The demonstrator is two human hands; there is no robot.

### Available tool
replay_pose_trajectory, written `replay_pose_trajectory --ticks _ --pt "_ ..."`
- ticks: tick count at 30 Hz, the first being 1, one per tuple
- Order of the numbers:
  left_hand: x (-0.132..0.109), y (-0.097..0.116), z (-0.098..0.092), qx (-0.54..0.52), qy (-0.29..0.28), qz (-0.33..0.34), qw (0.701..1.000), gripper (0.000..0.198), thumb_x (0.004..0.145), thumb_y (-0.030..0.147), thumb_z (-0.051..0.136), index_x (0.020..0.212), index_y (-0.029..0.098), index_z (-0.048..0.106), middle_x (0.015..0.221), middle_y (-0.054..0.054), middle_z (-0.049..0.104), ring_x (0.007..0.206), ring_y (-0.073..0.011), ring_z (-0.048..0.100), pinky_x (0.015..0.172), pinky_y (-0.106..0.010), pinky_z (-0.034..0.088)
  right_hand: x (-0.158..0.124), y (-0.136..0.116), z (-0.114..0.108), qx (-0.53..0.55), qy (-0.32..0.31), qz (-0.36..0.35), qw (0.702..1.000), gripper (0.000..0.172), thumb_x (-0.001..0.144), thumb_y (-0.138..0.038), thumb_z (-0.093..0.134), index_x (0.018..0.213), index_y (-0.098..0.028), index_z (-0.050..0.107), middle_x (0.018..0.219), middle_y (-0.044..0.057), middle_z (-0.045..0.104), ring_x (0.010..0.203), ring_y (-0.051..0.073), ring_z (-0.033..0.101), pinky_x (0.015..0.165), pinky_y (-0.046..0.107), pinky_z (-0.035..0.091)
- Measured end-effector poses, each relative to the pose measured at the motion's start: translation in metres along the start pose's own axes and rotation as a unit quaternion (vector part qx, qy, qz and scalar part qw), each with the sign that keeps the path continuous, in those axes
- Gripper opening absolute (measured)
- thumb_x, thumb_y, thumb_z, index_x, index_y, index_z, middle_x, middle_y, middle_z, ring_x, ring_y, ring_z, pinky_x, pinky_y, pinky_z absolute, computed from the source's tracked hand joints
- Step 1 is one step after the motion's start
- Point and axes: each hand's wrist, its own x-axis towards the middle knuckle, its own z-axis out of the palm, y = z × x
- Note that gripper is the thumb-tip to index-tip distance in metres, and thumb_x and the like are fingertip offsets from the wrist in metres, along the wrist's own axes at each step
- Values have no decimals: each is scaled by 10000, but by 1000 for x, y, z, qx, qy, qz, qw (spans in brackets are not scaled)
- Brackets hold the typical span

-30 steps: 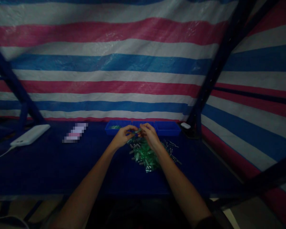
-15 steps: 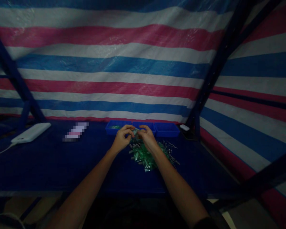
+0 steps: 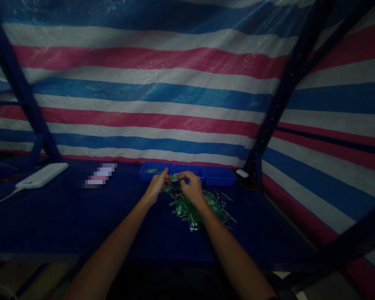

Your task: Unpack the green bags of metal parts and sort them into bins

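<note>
A small greenish clear plastic packet (image 3: 174, 177) is stretched between my two hands above the table. My left hand (image 3: 157, 186) pinches its left end, thumb on top and fingers curled. At the other end, my right hand (image 3: 192, 188) grips the packet between thumb and forefinger. What the packet holds is too small and dark to make out. Just below my right hand lies a loose pile of green plastic packets (image 3: 192, 223), with short grey metal cylinders at its left. Thin metal rods (image 3: 228, 216) stick out on the pile's right side.
Three blue trays stand in a row behind my hands: the left tray (image 3: 143, 176) with green packets in it, the middle tray (image 3: 197, 170) and the right tray (image 3: 219, 181). A white power bank (image 3: 42, 177) with a cable lies left. A small white case (image 3: 242, 173) sits far right.
The packet now shows more plainly between my fingers. My left fingers have closed in and my right hand has shifted slightly. The whole view has tilted up a little.
</note>
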Motion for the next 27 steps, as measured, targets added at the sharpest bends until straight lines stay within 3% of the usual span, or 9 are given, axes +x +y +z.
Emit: replay_pose_trajectory --ticks 2,5,8,11,14,18,20,24,27 --pt "0 -1 -1 -21 -36 -28 999 417 666 538 527 703 123 555 505 39 442 393 -50 337 382 -177 181 -2 -4 2 -26 -32 -51 998 207 638 -50 425 649 -196 572 855 34 636 883 164 550 843 318 402" --pt "3 0 -2 -70 -48 -8 996 341 613 456 614 672 130 530 476 64 388 391 -41 341 377 -163 184 -3 -6 1 -62 -41 -55 996 238 663 -47 429 703 -202 605 1028 47 592 1025 178 490 917 348 360" --pt "13 7 -9 -110 1 25 994 254 589 348 634 666 128 533 510 46 449 427 -52 412 401 -166 276 0 -4 -3 -90 14 -6 996 227 701 -86 437 740 -196 632 1058 73 548 1036 203 470 916 373 356" --pt "28 14 -21 -109 78 36 990 184 630 279 580 700 112 548 590 -4 529 498 -84 499 496 -211 401 4 1 -9 -92 52 38 994 214 706 -100 438 725 -188 632 904 71 554 922 199 504 854 356 392" --pt "38 16 -34 25 169 39 984 318 713 334 504 890 78 570 783 -101 583 690 -184 590 613 -305 463 7 4 -13 -89 51 50 993 201 707 -105 439 757 -194 612 832 51 555 854 189 510 812 337 403" --pt "30 13 -43 277 283 148 906 485 746 398 485 1106 73 503 1144 -201 466 1026 -286 511 836 -384 418 7 5 -13 -100 77 31 991 163 714 -118 438 811 -179 554 827 54 545 843 185 502 776 312 406" --pt "22 10 -42 344 229 178 893 378 782 366 435 1037 110 547 1091 -162 522 1006 -263 524 860 -355 404 7 5 -13 -102 82 22 991 145 722 -113 425 789 -176 537 809 53 536 829 181 500 764 304 405" --pt "10 -2 -29 447 18 156 881 329 774 450 435 833 179 611 867 -91 620 855 -240 581 768 -316 423 5 2 -11 -97 60 9 993 135 709 -103 433 737 -184 537 796 44 519 823 178 494 773 304 396" --pt "8 -16 -17 505 -29 121 854 396 667 551 529 806 190 616 914 -96 606 870 -267 576 753 -322 417 4 -1 -10 -96 60 3 994 175 657 -60 423 652 -191 538 814 45 498 856 183 482 795 314 383"
